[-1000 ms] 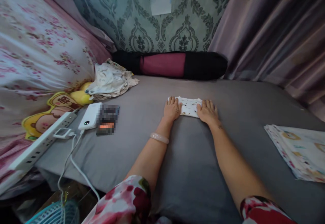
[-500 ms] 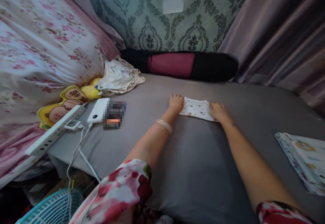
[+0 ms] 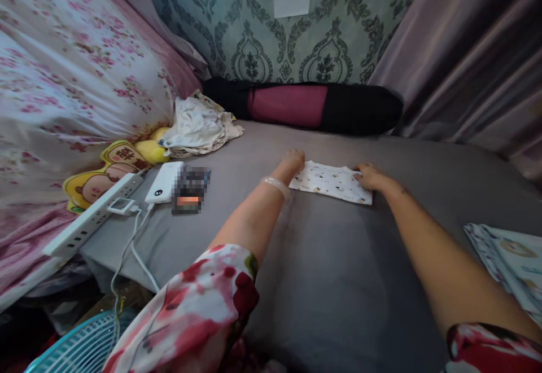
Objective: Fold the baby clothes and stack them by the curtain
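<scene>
A folded white cloth (image 3: 332, 184) with a small scattered print lies flat on the grey sheet, probably a small garment. At its left far corner is my left hand (image 3: 293, 162), with a pale bangle on the wrist; its fingers are curled onto the edge and partly hidden. My right hand (image 3: 370, 175) is at the right far corner, thumb and fingers closed on the edge there. The near right corner of the cloth shows uncovered below it.
A folded printed stack (image 3: 512, 266) lies at the right. Leftward are a crumpled cloth pile (image 3: 203, 124), a white power bank (image 3: 166, 182), a blurred-out device (image 3: 191, 191), a power strip (image 3: 93, 215) with cables and a yellow plush (image 3: 110, 175). A black-and-maroon bolster (image 3: 288, 105) lines the wall.
The cloth now shows wider, reaching further left and right. My right hand has moved slightly outward and up to the far corner; my left hand has shifted slightly away along the left edge.
</scene>
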`<act>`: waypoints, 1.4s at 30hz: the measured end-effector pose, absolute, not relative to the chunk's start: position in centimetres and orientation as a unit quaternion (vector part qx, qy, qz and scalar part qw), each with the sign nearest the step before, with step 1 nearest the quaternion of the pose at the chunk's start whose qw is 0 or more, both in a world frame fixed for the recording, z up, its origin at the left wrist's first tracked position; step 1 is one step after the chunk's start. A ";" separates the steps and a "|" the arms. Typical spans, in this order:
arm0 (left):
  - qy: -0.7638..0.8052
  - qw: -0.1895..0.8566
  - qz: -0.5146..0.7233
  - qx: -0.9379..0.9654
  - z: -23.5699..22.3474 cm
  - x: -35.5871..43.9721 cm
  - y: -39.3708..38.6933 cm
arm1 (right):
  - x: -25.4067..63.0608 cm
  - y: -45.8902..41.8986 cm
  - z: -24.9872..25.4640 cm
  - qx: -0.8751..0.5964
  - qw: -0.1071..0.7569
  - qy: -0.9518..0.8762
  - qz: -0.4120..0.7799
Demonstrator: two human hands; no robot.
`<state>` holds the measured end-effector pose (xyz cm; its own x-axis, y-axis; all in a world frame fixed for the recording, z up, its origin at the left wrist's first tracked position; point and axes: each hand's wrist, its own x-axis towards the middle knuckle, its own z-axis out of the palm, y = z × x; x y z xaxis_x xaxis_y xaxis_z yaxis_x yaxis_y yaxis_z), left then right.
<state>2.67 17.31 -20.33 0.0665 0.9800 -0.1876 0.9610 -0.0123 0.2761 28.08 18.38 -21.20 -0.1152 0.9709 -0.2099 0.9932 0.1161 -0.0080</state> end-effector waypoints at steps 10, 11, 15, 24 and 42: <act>0.712 0.185 -0.005 0.677 -20.0 2.6 17.4 | 27.4 18.1 -20.9 0.679 0.071 0.728 -0.065; 0.715 0.183 0.004 0.675 -20.1 2.6 17.1 | 27.4 18.0 -21.1 0.676 0.059 0.732 -0.058; 0.714 0.177 0.052 0.675 -20.3 2.6 15.8 | 27.5 17.5 -21.4 0.664 0.019 0.745 -0.061; 0.687 0.186 0.146 0.687 -18.8 1.7 14.0 | 27.7 15.0 -18.0 0.669 -0.073 0.733 -0.102; 0.518 0.241 0.387 0.723 -14.2 -0.3 13.5 | 31.3 12.9 -14.1 0.573 -0.316 0.751 -0.088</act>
<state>-0.28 13.53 -14.16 0.1627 0.9368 0.3096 0.5629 -0.3459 0.7506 31.26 12.94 -14.06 -0.1444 0.9162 0.3739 0.8044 0.3287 -0.4949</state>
